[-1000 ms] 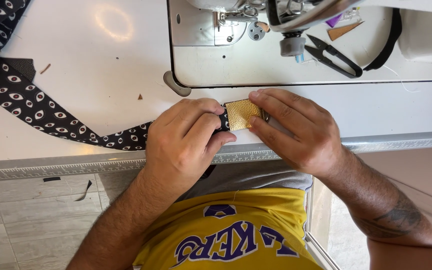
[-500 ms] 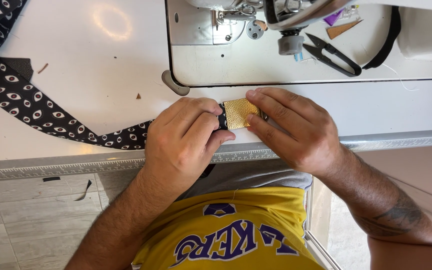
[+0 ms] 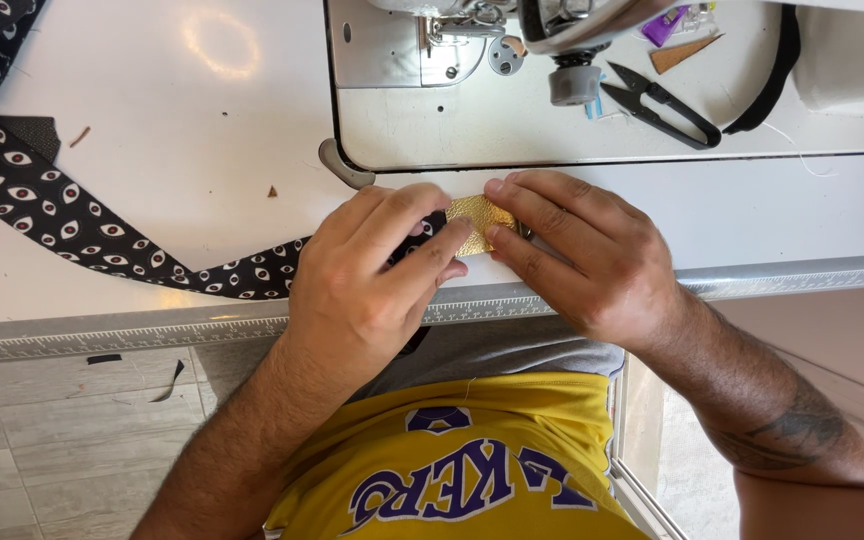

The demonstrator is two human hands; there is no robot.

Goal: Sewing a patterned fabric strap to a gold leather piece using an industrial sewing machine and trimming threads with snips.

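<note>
At frame centre, our left hand (image 3: 372, 275) and right hand (image 3: 582, 255) pinched a small gold, pebble-textured leather piece (image 3: 479, 213) with curled fingers, joined to a black eye-print fabric strap (image 3: 102, 240) trailing left across the smooth white table (image 3: 182, 120).

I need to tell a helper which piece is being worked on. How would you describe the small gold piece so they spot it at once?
Find the white table, then its near edge below the sewing machine. The gold piece lies pinched between the left hand and right hand. It alone is shiny and textured; the strap is black with eyes.
</note>
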